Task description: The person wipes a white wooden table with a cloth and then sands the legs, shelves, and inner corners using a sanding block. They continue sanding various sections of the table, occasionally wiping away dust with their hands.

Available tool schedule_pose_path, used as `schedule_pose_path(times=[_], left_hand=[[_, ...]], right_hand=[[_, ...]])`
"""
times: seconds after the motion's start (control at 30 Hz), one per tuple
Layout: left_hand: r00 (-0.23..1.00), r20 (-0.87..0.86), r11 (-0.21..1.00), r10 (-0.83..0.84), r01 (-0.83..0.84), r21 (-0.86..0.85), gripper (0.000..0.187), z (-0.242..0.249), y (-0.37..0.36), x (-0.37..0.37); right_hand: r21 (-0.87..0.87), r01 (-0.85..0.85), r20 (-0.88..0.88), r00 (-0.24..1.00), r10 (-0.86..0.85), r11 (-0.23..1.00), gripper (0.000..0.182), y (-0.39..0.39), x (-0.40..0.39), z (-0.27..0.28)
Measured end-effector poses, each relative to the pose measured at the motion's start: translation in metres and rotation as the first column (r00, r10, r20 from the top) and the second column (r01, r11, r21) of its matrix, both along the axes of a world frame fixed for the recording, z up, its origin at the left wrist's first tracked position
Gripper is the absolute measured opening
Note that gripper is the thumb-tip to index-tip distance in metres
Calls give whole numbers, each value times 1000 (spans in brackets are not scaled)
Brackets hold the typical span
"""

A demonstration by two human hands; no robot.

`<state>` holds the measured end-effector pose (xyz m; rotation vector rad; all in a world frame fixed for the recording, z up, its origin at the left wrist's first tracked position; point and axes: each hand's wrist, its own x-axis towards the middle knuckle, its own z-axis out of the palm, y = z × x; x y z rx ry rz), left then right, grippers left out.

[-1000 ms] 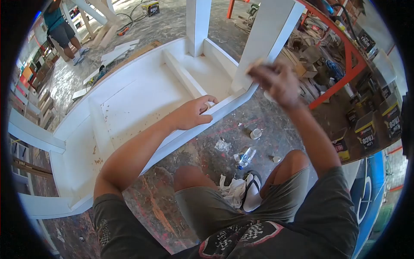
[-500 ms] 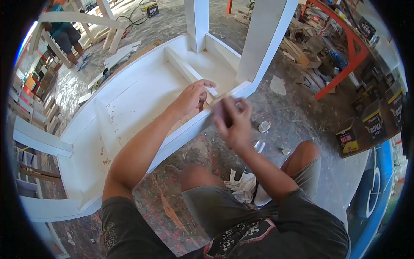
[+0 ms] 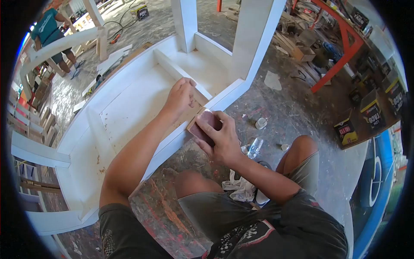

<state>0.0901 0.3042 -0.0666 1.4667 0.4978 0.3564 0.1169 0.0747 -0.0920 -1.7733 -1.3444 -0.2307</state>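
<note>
My right hand (image 3: 222,136) grips a reddish-brown sanding block (image 3: 206,125), its thumb and fingers around the sides. The block rests against the near rim of a white wooden frame (image 3: 161,144). My left hand (image 3: 180,97) is curled above the inside of the frame, close to a white crosspiece (image 3: 172,67); what its fingers hold, if anything, is hidden. White upright posts (image 3: 254,39) rise from the frame's far right part. Brown dust and specks lie on the white inner panel (image 3: 129,112).
Clear jars (image 3: 261,123), a plastic bottle (image 3: 255,147) and a white cloth (image 3: 239,186) lie on the floor near my knees. A red metal table leg (image 3: 338,69) and labelled boxes (image 3: 345,131) are at right. Another person (image 3: 51,32) stands at the upper left.
My right hand has moved left and down with the block, which now shows clearly. My left hand has shifted left and its fingers are more curled. The other person is more upright.
</note>
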Motion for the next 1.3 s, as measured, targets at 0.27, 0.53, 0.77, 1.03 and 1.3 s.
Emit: schedule_pose_path(times=[0.27, 0.53, 0.77, 1.03, 1.3], left_hand=[[999, 38, 991, 9, -14, 136, 25, -7, 3, -3], [963, 201, 883, 179, -248, 399, 27, -25, 34, 7], [681, 728, 479, 85, -668, 569, 16, 95, -40, -65], [538, 635, 115, 554, -806, 581, 19, 79, -96, -336], [491, -74, 104, 868, -33, 994, 41, 15, -64, -545]], right_hand=[[94, 375, -147, 922, -359, 922, 53, 3, 64, -2], [62, 239, -66, 970, -235, 969, 44, -3, 77, -10], [-20, 200, 359, 916, -179, 980, 61, 31, -17, 2], [-228, -564, -15, 817, 576, 794, 69, 107, -256, 34], [-2, -610, 95, 789, 607, 793, 36, 90, -209, 57]])
